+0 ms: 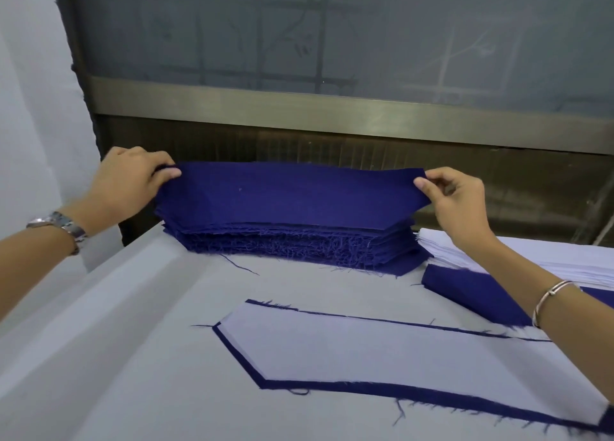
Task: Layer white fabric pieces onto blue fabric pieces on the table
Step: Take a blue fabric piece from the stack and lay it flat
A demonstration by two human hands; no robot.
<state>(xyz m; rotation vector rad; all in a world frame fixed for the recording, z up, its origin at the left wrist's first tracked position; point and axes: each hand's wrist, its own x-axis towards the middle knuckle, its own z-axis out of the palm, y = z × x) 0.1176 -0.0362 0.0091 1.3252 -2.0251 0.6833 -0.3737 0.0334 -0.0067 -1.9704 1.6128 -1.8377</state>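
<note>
Top blue piece lifted off the stack

Left hand (133, 178) and right hand (455, 198) pinch opposite ends of the top blue piece (289, 195); its long axis runs crosswise, the finished white-on-blue pair (382, 354) lying nearer.

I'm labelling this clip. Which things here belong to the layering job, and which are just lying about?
In the job: left hand and right hand, pinching the top blue piece; blue stack; white stack; layered pair in front, white on blue.
Just there: window frame; wristwatch; bracelet.
</note>
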